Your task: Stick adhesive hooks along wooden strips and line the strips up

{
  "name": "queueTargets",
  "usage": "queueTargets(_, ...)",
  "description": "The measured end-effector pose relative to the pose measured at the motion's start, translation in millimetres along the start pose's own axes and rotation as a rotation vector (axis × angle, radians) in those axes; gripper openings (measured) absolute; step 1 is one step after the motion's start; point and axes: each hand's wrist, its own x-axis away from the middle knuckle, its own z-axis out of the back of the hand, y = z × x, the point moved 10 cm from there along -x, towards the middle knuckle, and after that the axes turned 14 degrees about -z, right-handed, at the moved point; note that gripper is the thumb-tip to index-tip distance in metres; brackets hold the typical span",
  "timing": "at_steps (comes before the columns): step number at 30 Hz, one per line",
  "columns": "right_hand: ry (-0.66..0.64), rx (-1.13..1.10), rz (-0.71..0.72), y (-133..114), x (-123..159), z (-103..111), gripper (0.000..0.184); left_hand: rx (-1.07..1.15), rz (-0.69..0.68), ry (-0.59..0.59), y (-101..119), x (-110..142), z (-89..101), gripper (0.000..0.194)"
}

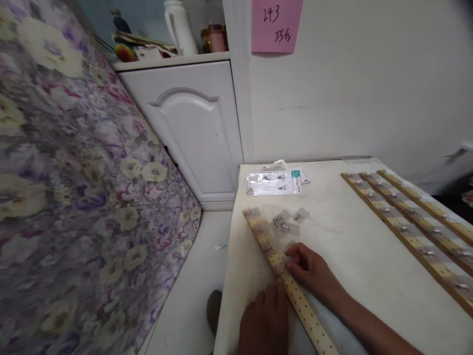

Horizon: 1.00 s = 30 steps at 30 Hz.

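Note:
A pale wooden strip (301, 301) with rows of dark holes lies slanting across the table. Several clear square pads with small metal parts sit along its far half. My left hand (264, 318) rests at the strip's left edge, fingers bent and close together, holding it. On the other side, my right hand (310, 271) has its thumb and index finger nearly pinched beside the strip's middle; what is between them is too blurred to make out. Beyond the right fingers lie loose clear square pads (286, 224) with metal parts.
Three finished-looking strips (402, 227) bearing similar pads lie along the table's right side. Blister packs (273, 182) lie at the back left of the cloth-covered table (354, 276). A white cabinet (195, 133), a flowered curtain (92, 197) and a pink note (276, 24) stand around.

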Motion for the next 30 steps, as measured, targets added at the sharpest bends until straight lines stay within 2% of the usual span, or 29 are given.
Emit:
queueTargets(10,0.017,-0.018,0.02,1,-3,2,0.009,-0.052,0.024,-0.056,-6,-3,1.5,0.056)
queueTargets(17,0.052,-0.023,0.078,-7,9,6,0.02,-0.04,-0.027,-0.038,-4,0,14.7,0.056)
queueTargets(19,0.115,0.002,0.103,-9,8,17,0.02,-0.034,-0.032,-0.021,-4,0,17.3,0.055)
queueTargets(25,0.453,0.264,0.178,-16,-10,67,0.021,-0.071,-0.06,0.019,-2,0,15.4,0.048)
queueTargets(30,0.55,0.516,0.131,-18,-27,67,0.026,-0.069,-0.072,0.026,-4,2,14.1,0.047)
